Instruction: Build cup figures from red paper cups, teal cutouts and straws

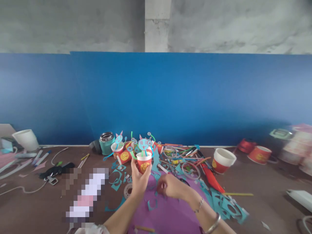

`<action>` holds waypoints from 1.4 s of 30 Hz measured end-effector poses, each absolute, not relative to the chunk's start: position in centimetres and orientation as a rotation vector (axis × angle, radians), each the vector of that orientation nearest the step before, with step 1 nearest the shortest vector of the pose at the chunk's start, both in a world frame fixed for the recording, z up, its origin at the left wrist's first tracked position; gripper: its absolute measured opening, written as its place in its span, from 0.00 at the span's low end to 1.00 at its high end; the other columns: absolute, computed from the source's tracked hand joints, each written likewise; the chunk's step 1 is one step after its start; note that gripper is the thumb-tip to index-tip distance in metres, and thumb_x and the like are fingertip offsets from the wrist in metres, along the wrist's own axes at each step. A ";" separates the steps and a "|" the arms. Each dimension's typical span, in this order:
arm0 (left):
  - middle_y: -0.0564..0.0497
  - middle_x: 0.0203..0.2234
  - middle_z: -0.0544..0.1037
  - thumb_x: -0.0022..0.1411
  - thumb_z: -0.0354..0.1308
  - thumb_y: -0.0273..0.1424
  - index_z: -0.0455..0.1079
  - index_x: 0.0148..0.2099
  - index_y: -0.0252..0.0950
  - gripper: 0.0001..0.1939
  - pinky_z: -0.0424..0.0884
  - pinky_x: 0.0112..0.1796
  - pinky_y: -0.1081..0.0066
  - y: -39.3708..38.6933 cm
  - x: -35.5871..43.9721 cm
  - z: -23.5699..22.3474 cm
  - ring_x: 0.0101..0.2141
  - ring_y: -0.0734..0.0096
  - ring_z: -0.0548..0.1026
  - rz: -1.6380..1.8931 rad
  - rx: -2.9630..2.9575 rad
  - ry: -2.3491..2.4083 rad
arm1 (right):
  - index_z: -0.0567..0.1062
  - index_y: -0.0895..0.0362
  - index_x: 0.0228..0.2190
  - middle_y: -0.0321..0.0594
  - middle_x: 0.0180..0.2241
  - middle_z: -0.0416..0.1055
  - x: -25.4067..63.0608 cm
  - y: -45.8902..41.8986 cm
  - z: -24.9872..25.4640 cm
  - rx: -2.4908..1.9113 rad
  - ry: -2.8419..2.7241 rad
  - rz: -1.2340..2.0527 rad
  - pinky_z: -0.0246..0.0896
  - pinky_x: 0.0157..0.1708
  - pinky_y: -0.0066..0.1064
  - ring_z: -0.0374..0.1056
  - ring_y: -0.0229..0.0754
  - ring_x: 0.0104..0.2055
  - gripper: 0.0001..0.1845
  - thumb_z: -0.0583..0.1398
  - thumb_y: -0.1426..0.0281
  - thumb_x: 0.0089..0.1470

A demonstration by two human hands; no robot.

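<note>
My left hand [139, 179] is wrapped round a small red-and-white paper cup [143, 158] with a gold emblem, holding it upright. From the cup rises a light-blue paper cat face [143, 144] with pink ears, and thin stems with round paper pieces stand about it. My right hand [170, 186], its fingers curled and a little blurred, hovers over a purple sheet [168, 211] to the right of the cup. Whether anything is pinched in it I cannot make out. Scraps of cut blue paper [152, 204] lie on the sheet.
Behind the held cup stand another decorated cup [117, 150] and a teal thermos [107, 144]. Blue paper offcuts [226, 204], a tape roll [128, 190], and pens and straws litter the brown table. Stacked cups [223, 160] stand at right. A blue partition [156, 94] closes the back.
</note>
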State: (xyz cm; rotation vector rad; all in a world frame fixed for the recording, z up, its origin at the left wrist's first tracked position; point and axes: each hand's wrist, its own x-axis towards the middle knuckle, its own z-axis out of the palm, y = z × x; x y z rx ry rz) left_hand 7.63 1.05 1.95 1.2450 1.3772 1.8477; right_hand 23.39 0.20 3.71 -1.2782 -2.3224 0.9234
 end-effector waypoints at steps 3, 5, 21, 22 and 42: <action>0.39 0.50 0.68 0.51 0.62 0.37 0.54 0.59 0.34 0.36 0.68 0.48 0.60 0.9 7.6 2.5 0.49 0.55 0.71 1.804 1.178 1.375 | 0.79 0.56 0.30 0.37 0.27 0.76 23.0 -0.1 3.1 -1.310 -2.380 0.779 0.59 0.29 0.25 0.70 0.40 0.30 0.12 0.59 0.75 0.40; 0.38 0.51 0.67 0.52 0.62 0.38 0.53 0.60 0.34 0.36 0.68 0.48 0.60 0.8 7.6 2.9 0.49 0.56 0.71 1.821 1.153 1.339 | 0.77 0.57 0.37 0.43 0.35 0.75 23.0 -0.3 3.0 -1.404 -2.366 0.507 0.60 0.37 0.30 0.69 0.45 0.38 0.15 0.59 0.73 0.44; 0.39 0.52 0.66 0.54 0.59 0.38 0.52 0.60 0.34 0.34 0.63 0.52 0.60 0.5 7.4 3.2 0.52 0.56 0.67 1.787 1.145 1.398 | 0.77 0.55 0.37 0.44 0.38 0.72 24.0 0.3 2.7 -1.563 -2.217 0.224 0.57 0.44 0.33 0.65 0.46 0.44 0.12 0.55 0.74 0.53; 0.39 0.52 0.66 0.55 0.59 0.38 0.52 0.60 0.34 0.34 0.63 0.52 0.60 0.5 7.4 3.2 0.52 0.56 0.67 1.782 1.156 1.407 | 0.77 0.54 0.36 0.43 0.38 0.72 23.9 0.5 2.7 -1.563 -2.207 0.244 0.57 0.45 0.33 0.66 0.46 0.44 0.12 0.55 0.74 0.53; 0.33 0.57 0.63 0.55 0.59 0.40 0.48 0.64 0.35 0.39 0.63 0.51 0.51 -0.4 8.5 0.3 0.57 0.45 0.63 1.554 1.544 1.631 | 0.66 0.55 0.29 0.38 0.27 0.70 24.4 2.4 2.7 -1.422 -1.602 0.341 0.62 0.32 0.28 0.67 0.41 0.30 0.09 0.50 0.67 0.58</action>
